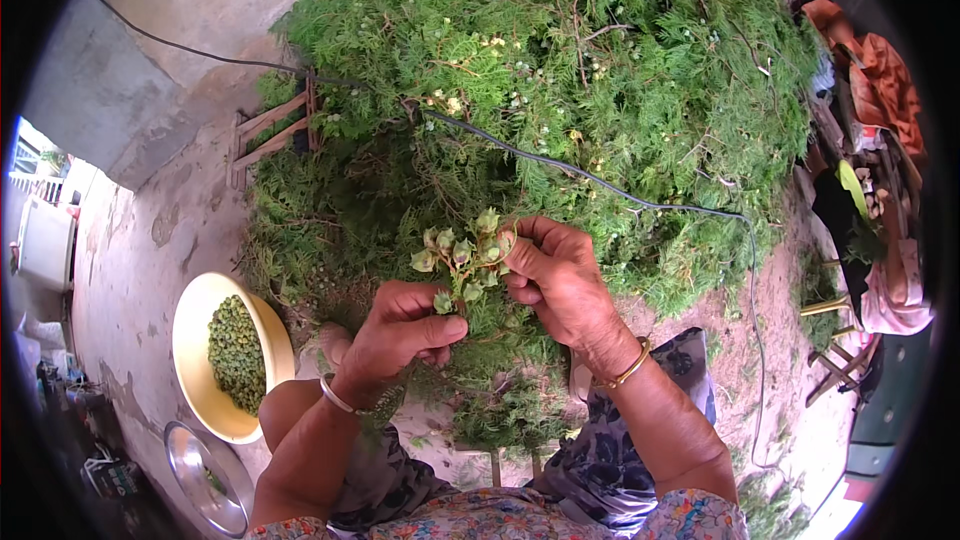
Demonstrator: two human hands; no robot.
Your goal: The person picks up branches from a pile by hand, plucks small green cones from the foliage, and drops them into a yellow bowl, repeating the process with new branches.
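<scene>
Between my hands is a cypress-like sprig with several pale green cones [461, 251]. My left hand [412, 330] pinches its lower stem between thumb and fingers. The fingertips of my right hand [551, 270] close on the cones at the sprig's upper right; whether one cone is loose from the stem cannot be told. Behind and beneath the hands spreads a large heap of green conifer branches [600, 112]. To the left, a cream plastic basin [280, 337] holds many small green cones [238, 356].
A metal bowl [240, 476] with a little greenery stands below the basin. A black cable [525, 154] crosses the heap and runs down the right side. A wooden stool [270, 127] lies at the heap's left edge. Cloths, wood and another stool [832, 371] are at the right.
</scene>
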